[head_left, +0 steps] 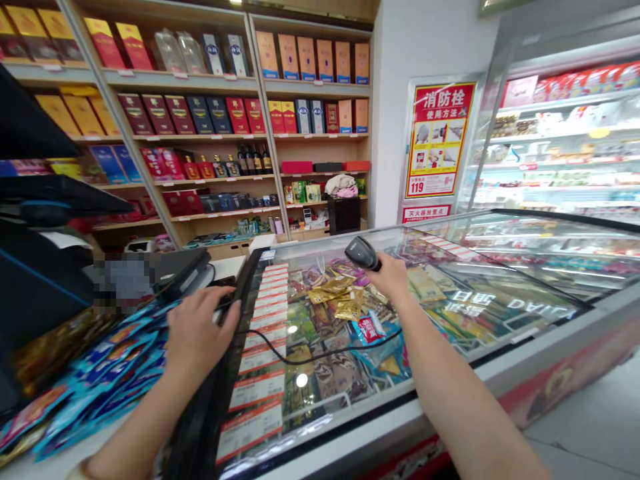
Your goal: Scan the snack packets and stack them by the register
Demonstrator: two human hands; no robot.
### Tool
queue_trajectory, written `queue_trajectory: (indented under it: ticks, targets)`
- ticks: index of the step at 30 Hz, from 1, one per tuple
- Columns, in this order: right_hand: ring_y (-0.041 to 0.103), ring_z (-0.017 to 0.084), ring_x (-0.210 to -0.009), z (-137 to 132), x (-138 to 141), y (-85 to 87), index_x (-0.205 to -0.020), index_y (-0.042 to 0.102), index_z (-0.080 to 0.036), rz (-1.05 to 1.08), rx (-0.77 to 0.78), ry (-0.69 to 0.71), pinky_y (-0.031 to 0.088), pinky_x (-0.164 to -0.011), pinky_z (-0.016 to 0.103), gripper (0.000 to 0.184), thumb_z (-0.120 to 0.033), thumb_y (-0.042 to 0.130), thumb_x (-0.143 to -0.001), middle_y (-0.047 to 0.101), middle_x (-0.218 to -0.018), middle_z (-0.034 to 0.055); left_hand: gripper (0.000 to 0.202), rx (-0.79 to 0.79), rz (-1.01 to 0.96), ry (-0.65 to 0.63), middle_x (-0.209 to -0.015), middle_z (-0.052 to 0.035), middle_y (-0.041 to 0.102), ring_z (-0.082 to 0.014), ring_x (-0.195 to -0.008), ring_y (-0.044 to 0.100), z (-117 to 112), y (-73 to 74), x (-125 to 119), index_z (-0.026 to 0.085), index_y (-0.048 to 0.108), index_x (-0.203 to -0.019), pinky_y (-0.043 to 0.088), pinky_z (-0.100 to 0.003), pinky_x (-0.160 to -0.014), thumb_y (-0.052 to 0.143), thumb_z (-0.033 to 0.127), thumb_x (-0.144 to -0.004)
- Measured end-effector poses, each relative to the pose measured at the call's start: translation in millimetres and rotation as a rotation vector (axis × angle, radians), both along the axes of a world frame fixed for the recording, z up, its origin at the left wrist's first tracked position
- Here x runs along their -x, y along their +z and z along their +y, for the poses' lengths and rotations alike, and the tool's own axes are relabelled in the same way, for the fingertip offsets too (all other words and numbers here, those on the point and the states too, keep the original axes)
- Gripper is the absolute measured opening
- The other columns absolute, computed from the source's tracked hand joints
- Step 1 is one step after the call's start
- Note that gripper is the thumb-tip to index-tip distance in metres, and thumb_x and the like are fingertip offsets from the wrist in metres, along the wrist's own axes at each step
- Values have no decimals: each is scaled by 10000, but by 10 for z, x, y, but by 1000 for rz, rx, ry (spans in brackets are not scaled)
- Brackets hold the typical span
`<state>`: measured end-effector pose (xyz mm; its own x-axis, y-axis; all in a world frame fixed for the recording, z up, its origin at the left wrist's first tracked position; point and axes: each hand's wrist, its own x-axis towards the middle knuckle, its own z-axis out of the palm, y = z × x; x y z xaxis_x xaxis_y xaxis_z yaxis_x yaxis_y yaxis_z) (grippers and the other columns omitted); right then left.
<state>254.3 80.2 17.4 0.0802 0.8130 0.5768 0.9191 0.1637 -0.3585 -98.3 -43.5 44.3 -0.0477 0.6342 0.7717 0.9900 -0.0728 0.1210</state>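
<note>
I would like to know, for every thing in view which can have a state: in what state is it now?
Scanner: gripped in the right hand
Left hand: open, at the freezer edge
Cable: slack, curved
Price tags: lined up in a row
Blue packets: heaped
Wall shelves: stocked
Poster: upright, framed

Glass-top freezer (530, 357): price labels (263, 385) down its left edge, blk cable (295, 363) across from that edge, gold packets (333, 288) nr mid-left, on or under glass, can't tell from here
</note>
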Motion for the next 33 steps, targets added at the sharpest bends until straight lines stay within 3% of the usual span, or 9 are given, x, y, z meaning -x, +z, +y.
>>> queue_trajectory:
  ticks: [3, 6, 10, 15, 21, 24, 27, 30, 33]
  targets:
    - [679, 263, -904, 25, -98, 2, -985, 715, -220, 27, 5, -70, 434, -788, 311, 347, -479, 599, -786, 746, -898, 86, 249, 177, -63, -334, -1040, -88, 693, -261, -982, 624, 233, -175, -666, 238, 674, -972, 441, -395, -864, 562, 380, -801]
    - [678, 270, -919, 43, -147, 3, -982, 711, -216, 59, 14, -101, 442, -775, 313, 349, -482, 607, -781, 744, -916, 93, 204, 367, -57, -518, -1042, -84, 697, -253, -1006, 620, 358, -322, -1296, 241, 702, -935, 439, -383, -875, 601, 352, -796]
    - [666, 284, -954, 47, -139, 12, -979, 704, -212, 68, 28, -104, 441, -800, 333, 371, -514, 603, -788, 739, -935, 107, 226, 534, -59, -471, -971, -94, 690, -262, -989, 608, 402, -476, -1871, 220, 725, -834, 415, -406, -892, 603, 408, -811]
    - [663, 287, -957, 36, -102, 27, -962, 706, -213, 73, 48, -99, 436, -821, 342, 381, -537, 605, -787, 740, -919, 108, 422, 622, -93, -315, -908, -126, 669, -314, -985, 585, 382, -611, -2202, 200, 684, -629, 405, -432, -860, 612, 600, -743]
    - [673, 281, -927, 41, -68, 11, -1001, 706, -225, 111, 57, -62, 440, -818, 344, 361, -504, 609, -794, 742, -938, 101, 202, 667, -281, -226, -862, -84, 688, -287, -991, 587, 395, -636, -2263, 214, 664, -576, 398, -413, -857, 644, 359, -714]
    - [673, 271, -929, 52, -57, -9, -993, 708, -220, 114, 57, -45, 441, -827, 336, 345, -483, 615, -791, 741, -941, 101, 203, 700, -563, -322, -655, -47, 639, -238, -819, 607, 447, -625, -2159, 199, 578, -482, 429, -364, -774, 626, 271, -666]
    - [672, 270, -939, 66, -52, -28, -1001, 707, -219, 118, 51, -32, 446, -831, 335, 342, -471, 613, -790, 739, -958, 103, 212, 688, -804, -445, -537, -7, 555, -175, -638, 569, 482, -574, -1914, 200, 511, -491, 446, -303, -655, 593, 297, -662]
    - [671, 274, -952, 82, -33, -43, -1001, 707, -215, 123, 34, 6, 454, -822, 328, 328, -441, 623, -779, 742, -958, 102, 209, 638, -981, -504, -584, 3, 564, -154, -600, 562, 454, -456, -1519, 204, 522, -602, 468, -284, -591, 559, 392, -684]
    - [675, 270, -938, 89, 37, -52, -977, 709, -209, 145, 16, 87, 468, -798, 315, 296, -405, 643, -765, 746, -929, 88, 303, 538, -1308, -539, -621, 16, 565, -142, -586, 555, 406, -320, -1063, 200, 515, -658, 488, -293, -576, 665, 451, -578]
